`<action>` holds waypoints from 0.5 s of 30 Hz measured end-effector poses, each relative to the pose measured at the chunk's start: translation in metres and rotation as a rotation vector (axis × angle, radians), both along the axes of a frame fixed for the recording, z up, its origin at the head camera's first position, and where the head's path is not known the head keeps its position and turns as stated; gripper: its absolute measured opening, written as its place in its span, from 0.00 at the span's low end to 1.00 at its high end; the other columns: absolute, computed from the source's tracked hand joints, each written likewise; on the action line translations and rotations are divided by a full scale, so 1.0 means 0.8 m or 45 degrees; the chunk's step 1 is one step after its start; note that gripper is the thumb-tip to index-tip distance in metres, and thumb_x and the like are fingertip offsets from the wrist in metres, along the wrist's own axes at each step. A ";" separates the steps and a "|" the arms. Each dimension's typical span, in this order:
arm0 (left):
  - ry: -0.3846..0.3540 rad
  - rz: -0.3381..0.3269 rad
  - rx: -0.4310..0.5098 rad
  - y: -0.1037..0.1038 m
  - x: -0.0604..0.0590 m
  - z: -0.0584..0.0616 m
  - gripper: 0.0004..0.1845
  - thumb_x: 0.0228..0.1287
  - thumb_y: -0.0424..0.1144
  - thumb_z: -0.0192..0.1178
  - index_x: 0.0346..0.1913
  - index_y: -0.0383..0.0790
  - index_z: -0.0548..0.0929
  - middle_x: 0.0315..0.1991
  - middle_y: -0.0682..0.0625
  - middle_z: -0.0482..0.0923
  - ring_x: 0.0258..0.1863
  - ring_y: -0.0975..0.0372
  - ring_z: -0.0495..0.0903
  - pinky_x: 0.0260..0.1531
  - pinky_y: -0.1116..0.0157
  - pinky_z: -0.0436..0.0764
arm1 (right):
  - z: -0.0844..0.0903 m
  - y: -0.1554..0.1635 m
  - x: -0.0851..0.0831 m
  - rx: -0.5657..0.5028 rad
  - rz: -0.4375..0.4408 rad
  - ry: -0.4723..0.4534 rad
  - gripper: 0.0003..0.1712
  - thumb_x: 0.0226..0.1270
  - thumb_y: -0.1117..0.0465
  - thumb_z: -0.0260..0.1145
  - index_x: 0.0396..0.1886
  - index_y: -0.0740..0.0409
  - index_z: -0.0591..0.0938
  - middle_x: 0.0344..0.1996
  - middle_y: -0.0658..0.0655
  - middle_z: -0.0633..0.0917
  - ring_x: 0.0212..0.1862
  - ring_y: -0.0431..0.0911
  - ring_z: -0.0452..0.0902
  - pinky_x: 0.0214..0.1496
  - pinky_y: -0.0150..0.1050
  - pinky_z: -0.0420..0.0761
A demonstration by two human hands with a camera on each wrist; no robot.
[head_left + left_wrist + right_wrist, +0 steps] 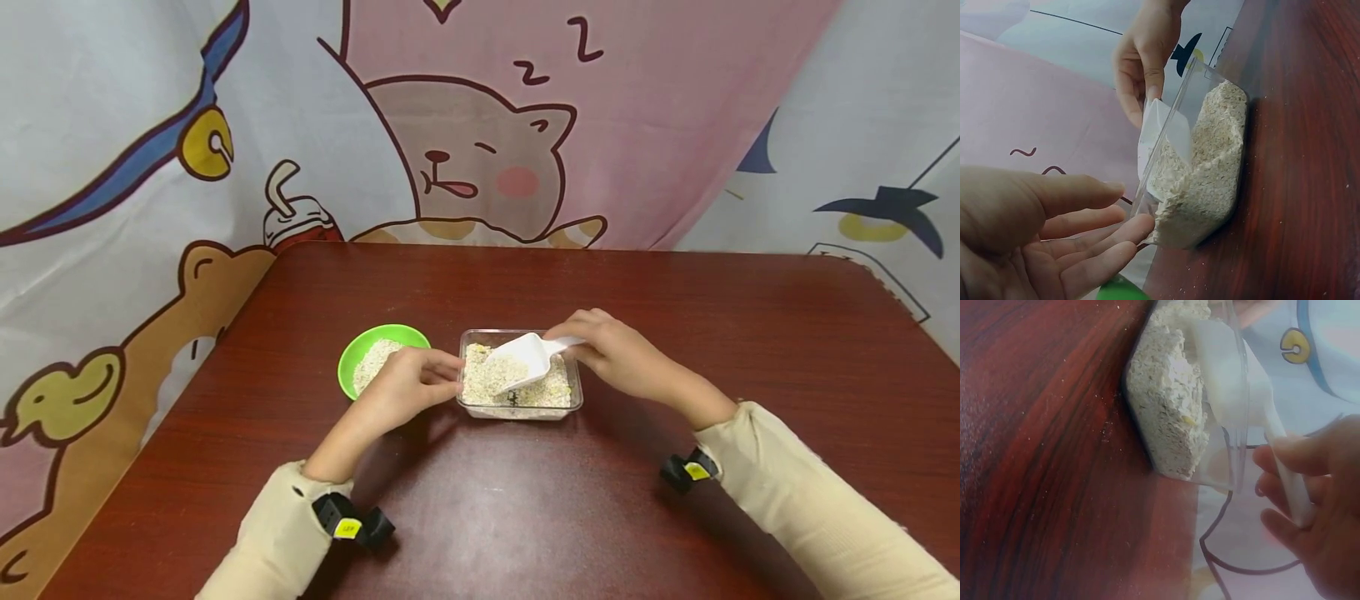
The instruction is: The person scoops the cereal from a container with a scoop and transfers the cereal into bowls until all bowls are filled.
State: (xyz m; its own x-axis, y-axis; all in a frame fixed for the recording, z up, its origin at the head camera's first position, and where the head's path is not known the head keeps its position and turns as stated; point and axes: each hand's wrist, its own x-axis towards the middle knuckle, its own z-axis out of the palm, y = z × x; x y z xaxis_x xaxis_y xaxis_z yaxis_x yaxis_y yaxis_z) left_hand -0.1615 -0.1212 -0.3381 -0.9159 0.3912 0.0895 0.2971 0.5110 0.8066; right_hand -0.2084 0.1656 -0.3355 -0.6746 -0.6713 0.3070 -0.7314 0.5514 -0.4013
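Note:
A clear rectangular container (521, 412) full of oat flakes (1200, 206) stands mid-table. My right hand (618, 354) grips the handle of a white scoop (534, 354), with fingers and thumb around it in the right wrist view. The scoop's bowl dips into the container, tilted, with flakes in it. My left hand (408, 385) is at the container's left side, its fingers extended and the fingertips (1142, 224) at the wall. Behind that hand is a green bowl (347, 367) with pale flakes in it, partly hidden by the hand.
The dark red wooden table (480, 517) extends around the container and bowl. Small crumbs dot its surface near the container. A cartoon-printed cloth (645, 150) hangs behind the table and along its left side. Black straps with cameras (352, 521) sit on both wrists.

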 end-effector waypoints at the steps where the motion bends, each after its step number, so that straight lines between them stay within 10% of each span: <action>1: 0.003 -0.004 0.005 -0.001 0.000 0.000 0.14 0.54 0.29 0.63 0.45 0.28 0.81 0.34 0.43 0.82 0.33 0.57 0.82 0.36 0.64 0.79 | 0.000 0.001 0.000 -0.009 0.001 0.005 0.18 0.57 0.75 0.63 0.48 0.58 0.81 0.39 0.51 0.80 0.43 0.46 0.70 0.43 0.44 0.70; 15: 0.031 0.053 0.029 -0.023 0.000 0.007 0.14 0.54 0.30 0.63 0.45 0.28 0.81 0.34 0.43 0.83 0.33 0.57 0.82 0.34 0.64 0.79 | 0.011 0.004 -0.003 -0.112 -0.008 0.022 0.17 0.57 0.75 0.62 0.47 0.60 0.81 0.38 0.52 0.81 0.42 0.45 0.70 0.42 0.43 0.69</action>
State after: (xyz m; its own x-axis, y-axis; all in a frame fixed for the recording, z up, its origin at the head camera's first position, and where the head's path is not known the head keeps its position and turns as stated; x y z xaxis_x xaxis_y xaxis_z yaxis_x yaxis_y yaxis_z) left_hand -0.1618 -0.1399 -0.3326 -0.9288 0.3504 0.1205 0.2957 0.5049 0.8110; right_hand -0.2108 0.1692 -0.3264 -0.6728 -0.6369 0.3763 -0.7353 0.5194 -0.4355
